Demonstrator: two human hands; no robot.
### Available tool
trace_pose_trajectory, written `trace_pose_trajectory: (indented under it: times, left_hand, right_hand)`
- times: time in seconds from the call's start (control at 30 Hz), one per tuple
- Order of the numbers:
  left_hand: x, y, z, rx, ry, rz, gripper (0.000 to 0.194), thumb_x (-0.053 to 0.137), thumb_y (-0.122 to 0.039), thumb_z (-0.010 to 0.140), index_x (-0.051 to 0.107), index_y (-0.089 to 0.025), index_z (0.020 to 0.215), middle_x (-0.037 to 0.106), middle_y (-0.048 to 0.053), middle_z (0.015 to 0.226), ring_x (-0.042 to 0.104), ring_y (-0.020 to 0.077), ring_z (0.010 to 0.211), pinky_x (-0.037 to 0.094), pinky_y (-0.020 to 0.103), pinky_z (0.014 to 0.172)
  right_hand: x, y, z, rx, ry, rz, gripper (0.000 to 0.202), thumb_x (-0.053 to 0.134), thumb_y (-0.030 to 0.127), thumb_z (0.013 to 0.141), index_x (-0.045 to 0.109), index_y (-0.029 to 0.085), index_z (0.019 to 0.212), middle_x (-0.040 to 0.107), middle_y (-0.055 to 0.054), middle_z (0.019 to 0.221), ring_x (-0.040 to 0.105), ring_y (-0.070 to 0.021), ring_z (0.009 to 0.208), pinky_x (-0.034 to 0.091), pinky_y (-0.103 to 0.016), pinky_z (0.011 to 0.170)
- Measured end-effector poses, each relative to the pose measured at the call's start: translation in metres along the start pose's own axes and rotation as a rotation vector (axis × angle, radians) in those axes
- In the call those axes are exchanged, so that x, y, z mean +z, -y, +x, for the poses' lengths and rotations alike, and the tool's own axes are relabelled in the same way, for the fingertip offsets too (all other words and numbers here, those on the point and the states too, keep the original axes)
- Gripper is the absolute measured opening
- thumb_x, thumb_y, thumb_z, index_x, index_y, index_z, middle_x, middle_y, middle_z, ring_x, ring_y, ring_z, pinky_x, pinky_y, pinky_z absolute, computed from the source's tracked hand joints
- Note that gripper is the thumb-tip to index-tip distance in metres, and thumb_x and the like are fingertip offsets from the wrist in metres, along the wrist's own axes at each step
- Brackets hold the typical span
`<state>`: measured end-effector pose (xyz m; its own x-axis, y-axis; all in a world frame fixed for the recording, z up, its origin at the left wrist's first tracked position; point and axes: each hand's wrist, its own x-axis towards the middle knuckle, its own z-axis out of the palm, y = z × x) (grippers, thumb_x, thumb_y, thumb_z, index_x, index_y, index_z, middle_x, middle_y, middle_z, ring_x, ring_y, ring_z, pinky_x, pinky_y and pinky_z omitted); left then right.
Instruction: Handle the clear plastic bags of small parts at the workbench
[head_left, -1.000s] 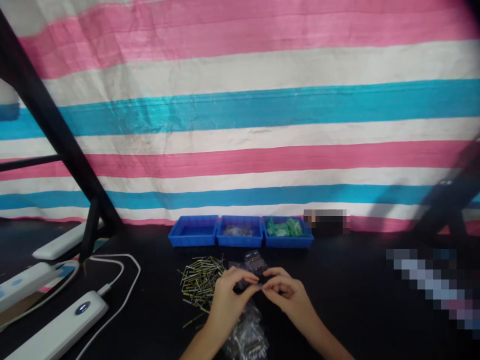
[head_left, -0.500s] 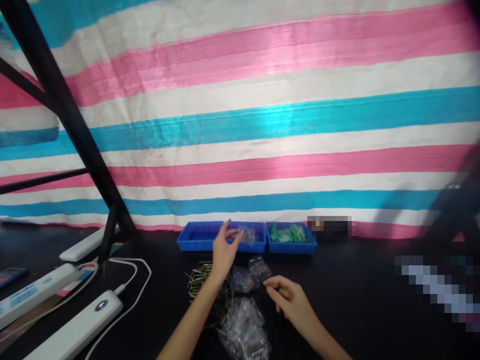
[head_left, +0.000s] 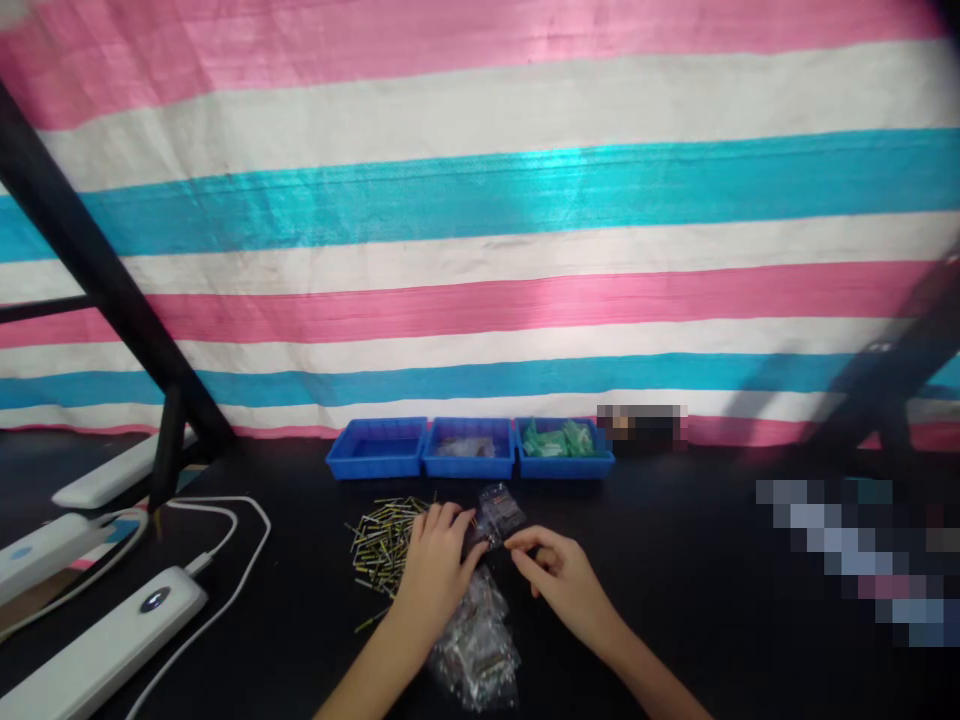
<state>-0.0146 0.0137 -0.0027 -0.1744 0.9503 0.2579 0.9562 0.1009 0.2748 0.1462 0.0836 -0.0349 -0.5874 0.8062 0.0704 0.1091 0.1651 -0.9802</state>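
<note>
The left hand [head_left: 435,560] has come back from the middle blue tray [head_left: 469,462], where it was reaching half a second ago, and now lies flat with its fingers spread over the near edge of the heap of thin yellow-tipped pins [head_left: 382,540]; its fingertips touch a small clear plastic bag [head_left: 501,512] just beyond them. It grips nothing that can be seen. The small bag that hung from that hand over the tray is no longer there, and a pale bag-like shape lies inside the middle tray, so the drop-off looks done.

The right hand [head_left: 559,575] sits close beside the left, thumb and forefinger drawn together near the same clear bag's lower corner; whether they actually pinch it cannot be told.

Nearer the person than both hands lies a larger crumpled clear bag [head_left: 474,650] with small parts inside. Beyond the hands, the left blue tray [head_left: 376,462] looks bare and the right blue tray [head_left: 564,462] holds green pieces. Well off to the left hand's side are white power banks [head_left: 105,650] with a white cable [head_left: 225,540].
</note>
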Motion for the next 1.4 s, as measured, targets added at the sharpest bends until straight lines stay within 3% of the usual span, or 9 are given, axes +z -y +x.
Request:
trace_pose_trajectory:
  times: [0.3,0.43,0.67,0.93,1.1,1.23,1.4]
  left_hand:
    - [-0.004,-0.012,-0.004,0.125,-0.043,-0.190,0.015,0.051,-0.020,0.084,0.065,-0.024,0.088,0.063,0.002,0.085,0.054,0.0195,0.084,0.033,0.038,0.080]
    - [-0.005,-0.022,-0.008,0.070,-0.095,-0.350,0.013,0.050,-0.027,0.086,0.063,-0.024,0.084,0.066,-0.001,0.083,0.057,0.0181,0.081,0.034,0.036,0.077]
    - [-0.001,-0.023,-0.004,-0.062,-0.081,-0.623,0.012,0.049,-0.032,0.085,0.057,-0.023,0.089,0.069,-0.001,0.083,0.061,0.0183,0.080,0.037,0.034,0.077]
    - [-0.010,-0.023,-0.003,-0.007,-0.005,-0.607,0.011,0.050,-0.030,0.084,0.057,-0.022,0.087,0.067,-0.004,0.066,0.062,0.0180,0.071,0.036,0.033,0.078]
    - [-0.011,-0.025,-0.004,-0.036,-0.015,-0.622,0.013,0.055,-0.032,0.081,0.060,-0.022,0.087,0.067,-0.003,0.065,0.060,0.0176,0.069,0.035,0.033,0.076]
    - [-0.009,-0.028,-0.007,-0.067,-0.044,-0.671,0.014,0.065,-0.030,0.073,0.062,-0.021,0.084,0.069,-0.002,0.071,0.060,0.0178,0.072,0.035,0.031,0.075]
    - [-0.008,-0.033,-0.011,-0.069,-0.080,-0.738,0.003,0.063,-0.021,0.075,0.065,-0.021,0.077,0.068,-0.003,0.069,0.061,0.0158,0.069,0.036,0.032,0.079]
  right_hand:
    - [-0.002,0.008,-0.003,0.052,-0.123,0.082,0.024,0.058,0.036,0.077,0.061,0.015,0.089,0.053,0.000,0.070,0.044,-0.0037,0.041,0.029,-0.015,0.033]
    - [-0.004,0.008,-0.004,0.039,-0.187,0.130,0.029,0.055,0.040,0.080,0.059,0.017,0.097,0.048,0.001,0.074,0.040,-0.0017,0.040,0.028,-0.013,0.032]
    - [-0.004,0.012,-0.004,0.055,-0.020,0.126,0.028,0.061,0.038,0.076,0.060,0.016,0.094,0.054,0.000,0.076,0.050,-0.0047,0.045,0.030,-0.012,0.031]
    - [-0.013,0.005,0.007,0.040,0.062,0.178,0.037,0.065,0.042,0.072,0.058,0.016,0.097,0.057,-0.003,0.085,0.051,-0.0060,0.048,0.037,-0.014,0.032]
    - [-0.018,0.002,0.008,0.072,0.172,0.196,0.035,0.066,0.044,0.071,0.058,0.014,0.087,0.056,0.000,0.071,0.048,-0.0049,0.044,0.035,-0.014,0.034]
    - [-0.020,0.001,0.008,0.088,0.196,0.264,0.036,0.067,0.046,0.069,0.052,0.016,0.080,0.053,0.004,0.065,0.045,-0.0041,0.040,0.033,-0.014,0.033]
    - [-0.015,-0.001,0.004,0.066,0.174,0.281,0.041,0.070,0.050,0.064,0.049,0.017,0.074,0.055,0.002,0.070,0.047,-0.0045,0.041,0.034,-0.015,0.033]
